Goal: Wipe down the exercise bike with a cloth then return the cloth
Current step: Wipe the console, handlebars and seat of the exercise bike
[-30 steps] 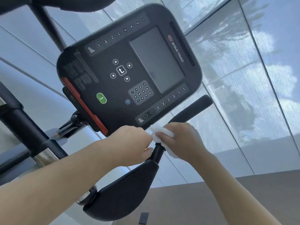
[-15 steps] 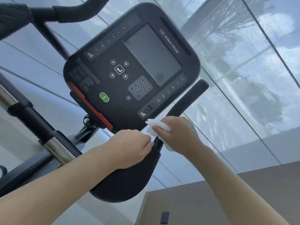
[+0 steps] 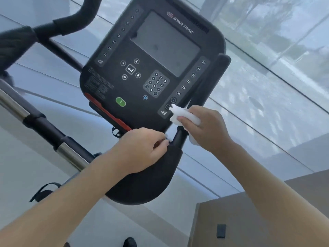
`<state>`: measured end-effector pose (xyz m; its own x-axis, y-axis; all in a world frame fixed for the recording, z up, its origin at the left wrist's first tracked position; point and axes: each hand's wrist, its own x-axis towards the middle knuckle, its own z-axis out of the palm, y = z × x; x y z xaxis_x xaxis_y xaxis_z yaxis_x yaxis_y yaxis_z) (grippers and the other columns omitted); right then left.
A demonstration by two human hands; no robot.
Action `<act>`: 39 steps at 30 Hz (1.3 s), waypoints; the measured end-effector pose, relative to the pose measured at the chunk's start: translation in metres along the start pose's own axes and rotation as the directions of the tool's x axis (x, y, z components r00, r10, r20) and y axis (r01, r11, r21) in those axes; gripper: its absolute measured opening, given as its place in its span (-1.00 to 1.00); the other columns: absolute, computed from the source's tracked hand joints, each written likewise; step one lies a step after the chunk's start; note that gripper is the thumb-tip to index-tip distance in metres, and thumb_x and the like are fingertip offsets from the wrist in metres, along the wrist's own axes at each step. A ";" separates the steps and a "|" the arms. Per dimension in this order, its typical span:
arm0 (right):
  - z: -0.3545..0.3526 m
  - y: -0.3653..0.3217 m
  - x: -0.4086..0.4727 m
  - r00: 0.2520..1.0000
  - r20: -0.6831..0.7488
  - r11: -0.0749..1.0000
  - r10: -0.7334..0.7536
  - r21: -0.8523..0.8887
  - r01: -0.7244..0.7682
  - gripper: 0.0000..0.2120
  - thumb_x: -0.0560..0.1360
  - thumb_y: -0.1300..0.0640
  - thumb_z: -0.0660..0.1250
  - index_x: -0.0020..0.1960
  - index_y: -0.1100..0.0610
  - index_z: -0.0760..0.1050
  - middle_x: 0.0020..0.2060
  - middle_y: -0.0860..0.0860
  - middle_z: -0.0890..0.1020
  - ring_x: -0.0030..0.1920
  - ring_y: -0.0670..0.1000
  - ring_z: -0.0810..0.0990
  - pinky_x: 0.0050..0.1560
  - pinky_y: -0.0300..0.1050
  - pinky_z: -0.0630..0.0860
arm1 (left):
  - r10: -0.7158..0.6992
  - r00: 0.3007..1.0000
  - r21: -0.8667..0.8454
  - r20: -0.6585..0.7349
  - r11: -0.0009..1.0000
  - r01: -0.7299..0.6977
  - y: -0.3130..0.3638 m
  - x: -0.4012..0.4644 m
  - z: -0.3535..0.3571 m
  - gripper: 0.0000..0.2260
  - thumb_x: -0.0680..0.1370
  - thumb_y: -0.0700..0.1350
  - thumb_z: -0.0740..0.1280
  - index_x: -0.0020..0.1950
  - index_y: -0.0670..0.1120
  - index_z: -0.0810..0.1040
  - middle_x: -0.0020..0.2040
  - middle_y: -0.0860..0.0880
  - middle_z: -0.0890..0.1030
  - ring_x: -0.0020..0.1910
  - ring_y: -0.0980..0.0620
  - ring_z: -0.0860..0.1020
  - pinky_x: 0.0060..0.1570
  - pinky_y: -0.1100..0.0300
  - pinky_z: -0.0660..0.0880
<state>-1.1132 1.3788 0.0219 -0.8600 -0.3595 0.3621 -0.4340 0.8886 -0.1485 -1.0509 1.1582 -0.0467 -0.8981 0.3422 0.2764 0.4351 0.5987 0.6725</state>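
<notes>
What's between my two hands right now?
In the head view, the bike's black handlebar post stands between the left hand and the right hand.

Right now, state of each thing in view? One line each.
white cloth: bunched, tip against the console's lower right corner
right hand: grips the cloth
left hand: fingers curled, resting on the black arm pad
console screen: dark, nothing displayed
console: tilted in view
</notes>
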 end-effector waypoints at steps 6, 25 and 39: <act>-0.022 0.022 -0.015 0.962 -0.001 0.954 -0.274 0.127 0.271 -0.63 0.65 -0.15 0.29 -0.12 0.14 0.53 -0.31 -0.09 0.52 -0.32 0.04 0.45 -0.31 -0.02 0.46 | -0.095 0.989 0.098 -0.112 0.990 0.106 0.013 0.000 0.006 -0.79 0.69 -0.01 0.25 -0.10 0.01 0.59 -0.26 0.08 0.60 -0.25 0.05 0.56 -0.22 0.00 0.53; 0.009 0.073 0.073 0.903 -0.233 0.366 0.361 0.926 0.093 -0.70 0.67 -0.06 0.29 -0.19 0.03 0.40 -0.37 -0.14 0.48 -0.35 -0.15 0.46 -0.31 -0.32 0.35 | -0.278 0.889 0.143 -0.364 0.926 0.348 0.086 0.060 0.065 -0.62 0.66 0.11 0.23 0.49 0.26 0.35 0.13 0.25 0.60 0.07 0.09 0.64 0.02 0.06 0.63; 0.081 0.074 -0.004 0.963 0.030 0.131 0.269 0.989 -0.067 -0.67 0.68 -0.04 0.31 -0.20 0.07 0.36 -0.36 -0.08 0.41 -0.30 0.04 0.45 -0.22 0.12 0.47 | -0.303 0.855 0.054 -0.421 0.932 0.357 0.079 0.062 0.064 -0.63 0.64 0.02 0.33 0.44 0.23 0.48 0.10 0.10 0.67 -0.09 -0.06 0.71 -0.14 0.05 0.66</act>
<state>-1.1639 1.4230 -0.0648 -0.9527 -0.1159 0.2810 -0.2643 -0.1410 -0.9541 -1.0681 1.2730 -0.0207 -0.9270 -0.1936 0.3212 0.0884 0.7194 0.6889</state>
